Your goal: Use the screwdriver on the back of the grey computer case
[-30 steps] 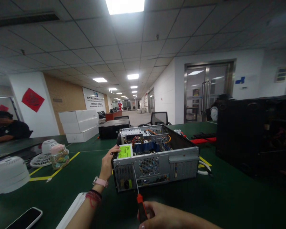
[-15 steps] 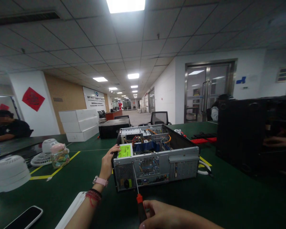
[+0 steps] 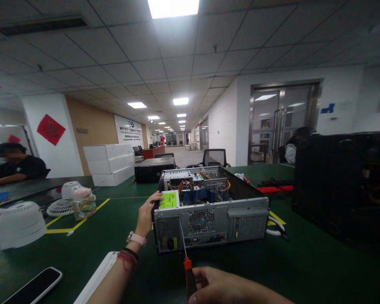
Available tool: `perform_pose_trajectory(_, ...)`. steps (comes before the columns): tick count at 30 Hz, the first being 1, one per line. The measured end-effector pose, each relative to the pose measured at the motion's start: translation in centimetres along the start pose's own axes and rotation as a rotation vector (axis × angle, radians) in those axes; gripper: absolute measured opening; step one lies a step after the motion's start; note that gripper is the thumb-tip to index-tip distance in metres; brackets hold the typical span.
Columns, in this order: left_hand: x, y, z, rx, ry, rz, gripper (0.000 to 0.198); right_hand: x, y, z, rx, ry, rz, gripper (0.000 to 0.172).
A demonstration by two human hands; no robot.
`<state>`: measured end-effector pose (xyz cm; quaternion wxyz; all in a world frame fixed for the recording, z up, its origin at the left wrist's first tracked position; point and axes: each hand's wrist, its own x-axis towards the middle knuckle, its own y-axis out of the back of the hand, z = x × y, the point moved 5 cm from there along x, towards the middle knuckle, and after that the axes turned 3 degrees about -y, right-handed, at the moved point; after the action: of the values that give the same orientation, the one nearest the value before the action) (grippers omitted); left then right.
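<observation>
You have the open computer case [image 3: 220,219] in the middle of the frame, its back panel facing you on the green table [image 3: 304,270]. Your right hand [image 3: 213,285], bottom centre, is closed around the handle of a screwdriver [image 3: 188,267], whose tip meets the panel; whether it sits in a screw is too small to tell. Your left hand [image 3: 146,215] lies over the case's left edge, fingers curled onto its top corner beside the green label [image 3: 169,200]; I cannot tell how firmly it grips. Your left forearm crosses a long white object [image 3: 96,276] at lower left, with a phone [image 3: 34,287] near it. Farther left stand a pink-lidded jar [image 3: 84,207] and a small fan [image 3: 58,207]. Behind the case, a black box [image 3: 155,171] and white boxes [image 3: 107,164] fill that side. A white cable [image 3: 274,231] pokes out just right of the case, and a bulky black case [image 3: 329,181] hides much of the table's right end.
</observation>
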<state>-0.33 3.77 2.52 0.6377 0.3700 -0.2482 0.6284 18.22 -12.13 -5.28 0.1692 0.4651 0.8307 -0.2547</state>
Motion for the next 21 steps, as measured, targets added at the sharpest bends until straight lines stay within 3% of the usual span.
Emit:
perform_pose_trajectory(16,0.03,-0.18,0.57,-0.03,0.032,0.023,0.038,-0.02,-0.46,-0.23,0.105,0.068,-0.07,0.06)
perform_pose_trajectory(21,0.06,-0.22,0.46,-0.025,0.022,0.026,0.038,0.38,-0.61,0.01,0.116,0.102,-0.159,0.051)
